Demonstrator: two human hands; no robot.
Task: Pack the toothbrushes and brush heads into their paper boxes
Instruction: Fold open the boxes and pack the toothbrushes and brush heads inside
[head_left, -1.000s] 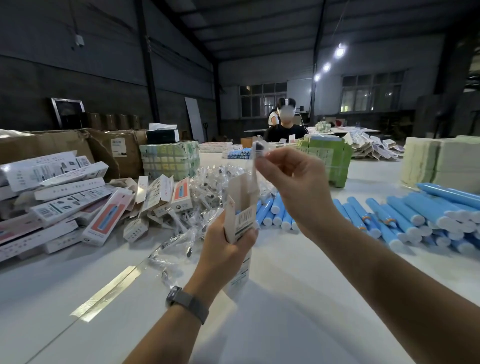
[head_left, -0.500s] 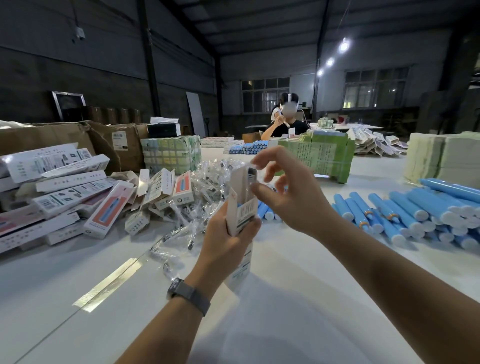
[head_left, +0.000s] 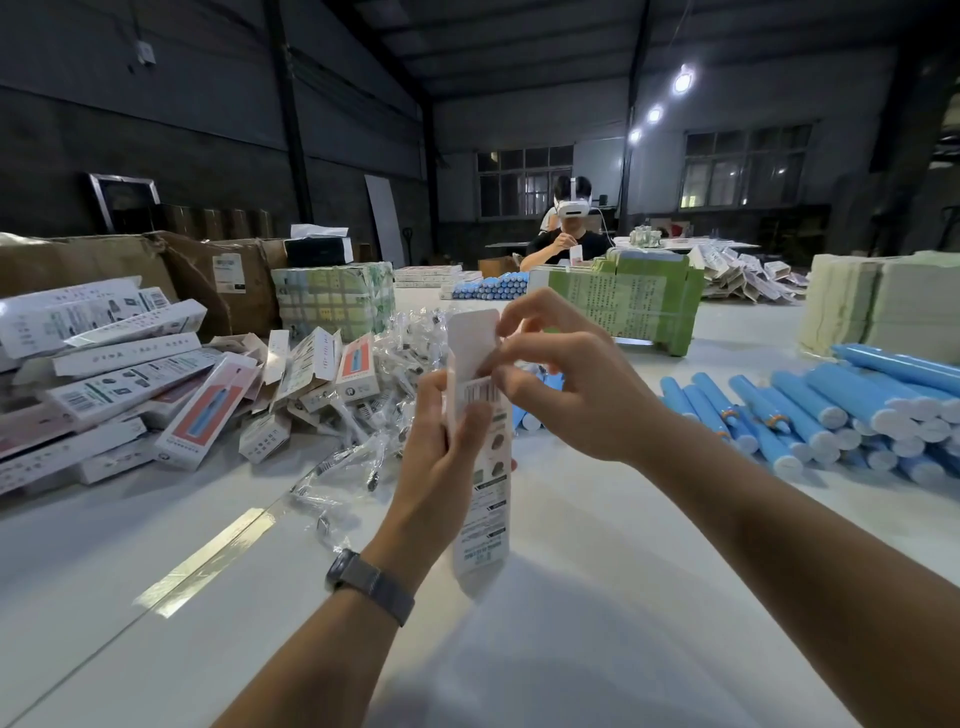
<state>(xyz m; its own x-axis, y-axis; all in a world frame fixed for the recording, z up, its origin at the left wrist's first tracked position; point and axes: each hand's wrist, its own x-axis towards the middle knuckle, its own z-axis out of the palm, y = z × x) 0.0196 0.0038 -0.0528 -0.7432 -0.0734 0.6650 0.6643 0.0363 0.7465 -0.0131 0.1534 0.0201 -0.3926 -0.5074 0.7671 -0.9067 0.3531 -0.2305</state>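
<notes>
While left hand grips upright paper box, right hand grip pinching its open top flap

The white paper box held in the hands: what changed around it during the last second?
The right hand came down from above the white paper box to its open top flap; the brush head it pinched is no longer visible. The left hand still grips the box upright.

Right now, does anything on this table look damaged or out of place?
The brown carton at the far left is torn and crumpled along its top edge. Packed boxes lie in a tumbled heap, and bagged brush heads spill loosely toward the tape strip. Nothing else stands out.
</notes>
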